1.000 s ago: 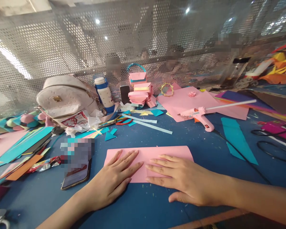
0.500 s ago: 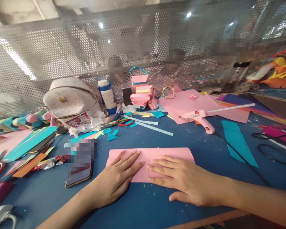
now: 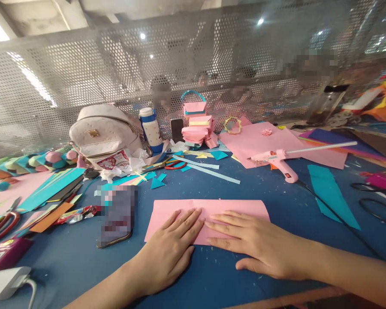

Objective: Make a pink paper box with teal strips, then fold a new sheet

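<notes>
Two bare hands, near the middle: left hand (image 3: 176, 242) and right hand (image 3: 257, 240), palms down, fingers extended, nothing grasped; fingertips just beside one another. Right thumb off the paper, on its near side.

One pink paper (image 3: 209, 207), wide and low, flat on the blue surface (image 3: 225, 279) beneath the fingers of both. Single or doubled: cannot tell. Risk: uneven pressure, or hands sliding apart, could skew the sheet or set a crooked crease; its far edge and right end, uncovered, could lift.

One white charger (image 3: 8, 283), near left corner; one purple box (image 3: 9, 255) just beyond.

One phone (image 3: 117, 223), left of the paper, well within reach of the left forearm; a sideways sweep could knock it.

One orange strip (image 3: 51, 216), farther left, among paper scraps.

One turquoise strip (image 3: 333, 195), right.

One pink glue gun (image 3: 281, 161), beyond the paper to the right, clear stick in its rear. Black cord (image 3: 304, 185) trails toward the right forearm; a snag there could drag the gun, and the nozzle, if hot, could mark paper or skin.

Far row, left to right: white backpack (image 3: 104, 133), bottle (image 3: 152, 131), stacked pink paper boxes (image 3: 197, 128), larger pink sheets (image 3: 244, 141). Behind all, perforated panel (image 3: 116, 68).
</notes>
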The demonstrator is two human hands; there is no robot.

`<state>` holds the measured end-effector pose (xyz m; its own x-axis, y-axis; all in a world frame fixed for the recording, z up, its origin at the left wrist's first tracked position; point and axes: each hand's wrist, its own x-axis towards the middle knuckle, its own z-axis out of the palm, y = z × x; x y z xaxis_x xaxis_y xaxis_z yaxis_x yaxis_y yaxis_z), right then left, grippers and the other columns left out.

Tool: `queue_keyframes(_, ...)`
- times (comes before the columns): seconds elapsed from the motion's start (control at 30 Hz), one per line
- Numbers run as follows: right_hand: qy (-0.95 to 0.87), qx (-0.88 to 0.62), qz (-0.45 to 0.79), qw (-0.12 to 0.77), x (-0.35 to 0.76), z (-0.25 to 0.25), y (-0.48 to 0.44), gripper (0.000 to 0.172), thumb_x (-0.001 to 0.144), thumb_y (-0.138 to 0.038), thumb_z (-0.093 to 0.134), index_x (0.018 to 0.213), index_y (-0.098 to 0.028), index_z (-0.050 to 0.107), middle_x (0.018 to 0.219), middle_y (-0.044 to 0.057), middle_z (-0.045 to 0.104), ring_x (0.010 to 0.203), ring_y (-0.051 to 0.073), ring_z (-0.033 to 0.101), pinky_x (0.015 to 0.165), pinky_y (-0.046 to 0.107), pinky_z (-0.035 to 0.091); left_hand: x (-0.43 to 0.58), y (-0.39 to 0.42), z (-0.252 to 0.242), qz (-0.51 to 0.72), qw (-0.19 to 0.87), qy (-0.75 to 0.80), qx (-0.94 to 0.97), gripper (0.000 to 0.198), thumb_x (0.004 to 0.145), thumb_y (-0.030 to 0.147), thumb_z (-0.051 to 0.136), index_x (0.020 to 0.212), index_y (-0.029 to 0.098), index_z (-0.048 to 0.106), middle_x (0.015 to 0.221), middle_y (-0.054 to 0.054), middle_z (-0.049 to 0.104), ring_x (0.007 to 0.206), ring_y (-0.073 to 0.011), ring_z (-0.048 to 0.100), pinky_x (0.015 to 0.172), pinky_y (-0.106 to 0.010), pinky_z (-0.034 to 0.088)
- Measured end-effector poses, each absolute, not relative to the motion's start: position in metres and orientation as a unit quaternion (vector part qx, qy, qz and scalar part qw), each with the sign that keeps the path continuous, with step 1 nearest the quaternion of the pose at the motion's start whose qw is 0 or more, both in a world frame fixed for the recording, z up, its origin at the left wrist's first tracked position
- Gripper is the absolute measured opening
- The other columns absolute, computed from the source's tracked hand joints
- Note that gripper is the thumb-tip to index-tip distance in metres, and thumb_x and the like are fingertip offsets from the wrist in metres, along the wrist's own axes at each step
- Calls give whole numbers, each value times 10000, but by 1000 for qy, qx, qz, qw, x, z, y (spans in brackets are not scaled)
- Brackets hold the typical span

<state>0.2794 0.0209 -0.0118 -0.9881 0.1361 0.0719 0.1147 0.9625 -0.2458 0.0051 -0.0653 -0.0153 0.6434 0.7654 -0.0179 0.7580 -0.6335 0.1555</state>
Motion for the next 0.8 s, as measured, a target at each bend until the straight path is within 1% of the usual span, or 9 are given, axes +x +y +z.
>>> queue_keyframes(0.1, -990, -66, 118, 36, 279, -11, 21, 574, 993, -449, 480, 1516, -273, 323, 1543, 84, 341, 1432, 306, 303, 1149, 556, 313, 7, -67, -17, 28, 73, 428, 901, 677, 999, 190, 332, 1563, 207, -40, 1630, -41, 2, 1504, -198, 34, 1240, -454, 110)
queue_keyframes(0.3, -988, -65, 121, 64, 280, -12, 22, 574, 980, -439, 516, 1505, -281, 344, 1525, 64, 381, 1428, 282, 321, 1164, 513, 308, 7, -69, -19, 54, 83, 429, 898, 675, 993, 184, 346, 1567, 228, -7, 1629, -37, 44, 1500, -211, 73, 1236, -457, 136)
queue_keyframes(0.6, -989, -65, 120, 49, 281, -13, 24, 585, 986, -424, 508, 1515, -262, 318, 1534, 68, 356, 1431, 288, 310, 1169, 527, 296, 7, -69, -16, 69, 93, 429, 896, 674, 993, 187, 352, 1568, 240, 4, 1623, -44, 74, 1494, -226, 110, 1229, -476, 158)
queue_keyframes(0.8, -990, -64, 120, 44, 282, -14, 25, 586, 989, -430, 502, 1518, -271, 307, 1533, 60, 358, 1429, 286, 314, 1169, 533, 295, 7, -69, -15, 61, 92, 427, 898, 666, 1005, 211, 348, 1567, 239, -7, 1625, -45, 62, 1496, -222, 92, 1232, -471, 151)
